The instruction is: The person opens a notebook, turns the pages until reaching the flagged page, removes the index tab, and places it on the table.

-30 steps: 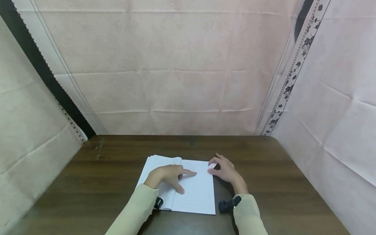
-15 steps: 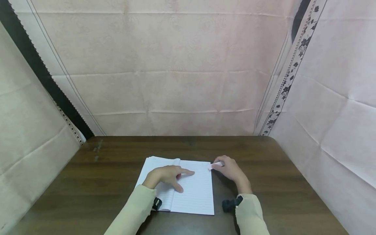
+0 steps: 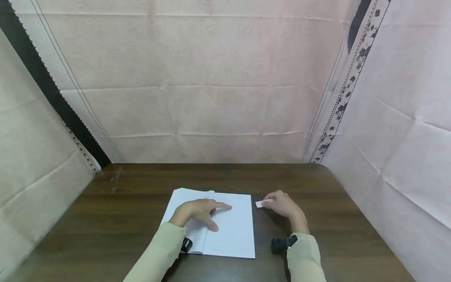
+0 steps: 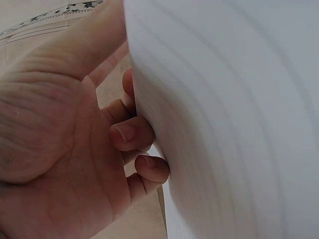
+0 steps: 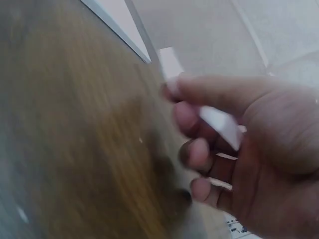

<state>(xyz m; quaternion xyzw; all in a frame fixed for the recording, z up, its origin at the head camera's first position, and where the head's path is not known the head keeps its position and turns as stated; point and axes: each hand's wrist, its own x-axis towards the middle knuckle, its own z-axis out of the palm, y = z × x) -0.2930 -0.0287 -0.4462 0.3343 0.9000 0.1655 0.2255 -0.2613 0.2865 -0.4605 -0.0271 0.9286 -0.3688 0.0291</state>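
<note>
- Head view: the right hand pinches a small white slip of paper between thumb and fingertips, holding it just off the right edge of the open notebook, over the bare dark wooden table.
- Head view: the left hand lies on the lined pages, index finger stretched out toward the right page and thumb spread toward the person; it presses down and grasps nothing.
- Head view: the notebook lies flat near the table's front middle, its spine under the left hand. Both forearms wear pale sleeves, and a black camera mount sits at the right wrist. Pinkish cloth walls close in the table on three sides.
- Left wrist view: the left hand's palm fills the left side, with fingers bent against the blurred white page.
- Right wrist view: the picture is blurred; the fingers curl round the white slip, which sticks out past them above the wood. A corner of the notebook shows at the top.
</note>
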